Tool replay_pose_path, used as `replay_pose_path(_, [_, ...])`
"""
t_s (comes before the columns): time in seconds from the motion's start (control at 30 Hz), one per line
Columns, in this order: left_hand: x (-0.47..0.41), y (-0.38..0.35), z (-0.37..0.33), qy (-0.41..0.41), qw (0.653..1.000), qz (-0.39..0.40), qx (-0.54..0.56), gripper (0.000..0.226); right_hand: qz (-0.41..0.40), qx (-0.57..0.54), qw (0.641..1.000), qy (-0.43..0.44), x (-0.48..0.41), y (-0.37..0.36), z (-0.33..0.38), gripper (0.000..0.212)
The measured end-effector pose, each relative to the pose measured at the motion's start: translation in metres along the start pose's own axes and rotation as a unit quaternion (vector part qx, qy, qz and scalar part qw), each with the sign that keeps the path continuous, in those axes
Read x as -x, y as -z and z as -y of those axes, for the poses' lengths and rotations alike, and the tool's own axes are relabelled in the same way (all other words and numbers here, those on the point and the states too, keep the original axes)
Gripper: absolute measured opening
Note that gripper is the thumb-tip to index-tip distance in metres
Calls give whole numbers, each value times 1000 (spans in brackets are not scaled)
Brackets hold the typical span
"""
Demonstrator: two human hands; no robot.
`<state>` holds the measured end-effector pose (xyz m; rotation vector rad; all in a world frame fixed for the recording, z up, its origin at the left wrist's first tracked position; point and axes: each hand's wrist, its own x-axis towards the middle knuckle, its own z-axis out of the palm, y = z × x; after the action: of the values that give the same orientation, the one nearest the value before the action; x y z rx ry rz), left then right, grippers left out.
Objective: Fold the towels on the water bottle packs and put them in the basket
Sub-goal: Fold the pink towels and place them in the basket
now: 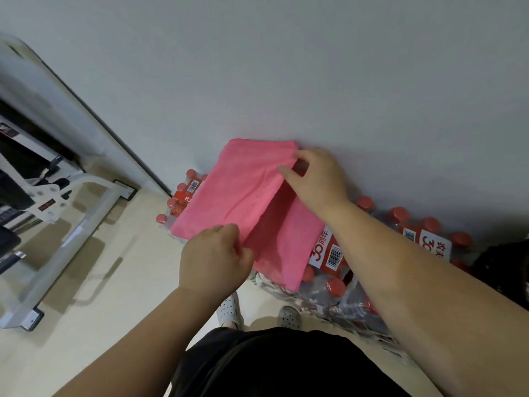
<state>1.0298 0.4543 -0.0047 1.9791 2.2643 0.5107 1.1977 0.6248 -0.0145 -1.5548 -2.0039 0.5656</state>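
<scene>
Pink soft cloth towel [243, 193], centre frame, is flopping limply; you are pinching its edges, left hand [213, 257] low, right hand [316, 179] high.

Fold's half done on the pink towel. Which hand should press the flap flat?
Probably the right hand: it pinches the lifted flap's far corner above the pink towel. The left hand grips the near edge and looks better kept as an anchor on the water bottle packs.

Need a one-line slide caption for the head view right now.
Both hands, left and right, fold a pink towel on water bottle packs.
</scene>
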Motion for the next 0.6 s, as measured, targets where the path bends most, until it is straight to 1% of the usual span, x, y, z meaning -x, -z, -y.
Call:
replay_pose_path(0.07, [1,11,-15,-37,999,-18,25,19,-67,-66,995,-36,0,16,2,45])
replay_pose_path(0.13, [5,9,-29,-62,997,10,46,20,-89,-75,991,-64,5,27,-3,41])
replay_pose_path(0.2, [8,-5,-41,-76,993,79,33,17,-59,-54,993,-89,15,30,-15,40])
replay_pose_path(0.23, [8,-14,-45,-76,989,127,14,16,-23,-37,994,-103,20,29,-23,42])
replay_pose_path(0.3, [7,-31,-49,-70,975,212,-13,16,72,4,990,-122,30,26,-37,46])
replay_pose_path(0.33, [6,-37,-49,-69,969,235,-15,16,111,19,986,-120,34,25,-42,48])
replay_pose_path(0.37, [6,-41,-49,-70,967,247,-11,16,133,29,984,-111,37,24,-45,50])
replay_pose_path(0.43, [4,-44,-48,-74,964,254,-5,17,147,37,984,-96,39,25,-47,50])
replay_pose_path(0.5, [1,-40,-46,-73,961,265,-1,14,141,34,985,-93,39,27,-45,48])
replay_pose_path(0.53, [0,-37,-45,-69,961,267,6,13,128,29,987,-96,39,29,-43,46])
replay_pose_path(0.6, [-2,-30,-42,-64,965,253,25,12,72,10,992,-101,39,34,-39,40])
